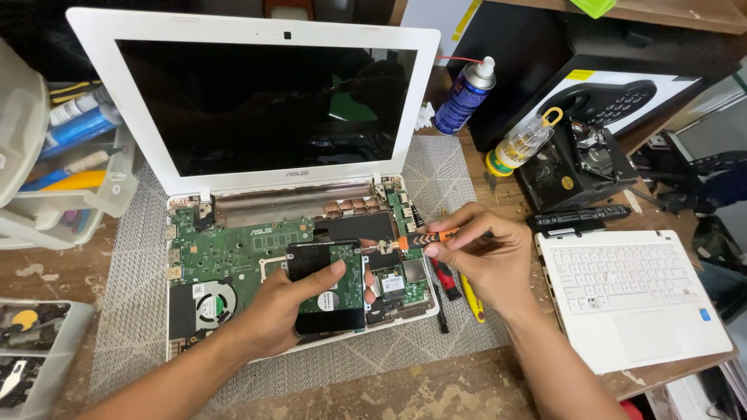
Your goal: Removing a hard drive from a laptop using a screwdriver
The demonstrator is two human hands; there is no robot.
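A flat rectangular drive point(331, 289) is grasped by the left hand point(284, 307); a slim orange-handled screwdriver point(416, 242) is pinched by the right hand point(482, 257) over the green board point(233, 253).

Electronics repair workshop: opened laptop point(257, 194), spray can point(464, 95), tool trays point(31, 350)

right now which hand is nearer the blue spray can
Right. The right hand is below the blue spray can; the left hand lies further down-left, on the hard drive.

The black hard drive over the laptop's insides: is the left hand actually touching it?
Touching. The head view shows the left hand wrapped around the black hard drive, thumb lying across its top and fingertips showing at its right edge.
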